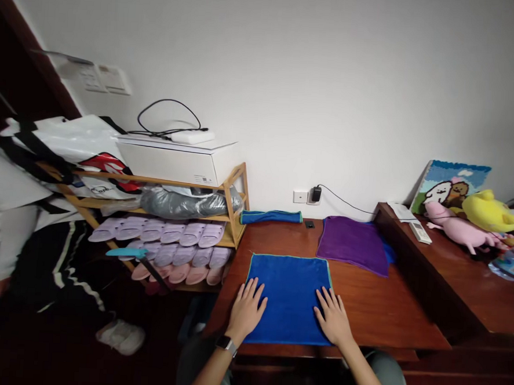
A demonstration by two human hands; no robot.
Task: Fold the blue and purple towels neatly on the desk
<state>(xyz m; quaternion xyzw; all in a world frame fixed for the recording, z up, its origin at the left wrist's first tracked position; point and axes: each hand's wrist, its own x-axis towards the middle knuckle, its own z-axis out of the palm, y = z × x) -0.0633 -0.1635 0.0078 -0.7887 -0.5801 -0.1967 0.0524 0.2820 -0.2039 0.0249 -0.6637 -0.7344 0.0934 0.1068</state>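
A blue cloth lies spread flat on the brown wooden table right in front of me. My left hand rests flat on its near left corner, fingers stretched out. My right hand lies flat on its near right corner, fingers apart too. Neither hand grips anything. A watch sits on my left wrist. Farther back, a purple cloth lies flat on the table, and a rolled blue cloth lies along the wall.
A wooden rack to the left holds several lilac and pink slippers, bags and a white box. A raised shelf on the right carries plush toys, a remote and a picture. A charger is plugged into the wall socket.
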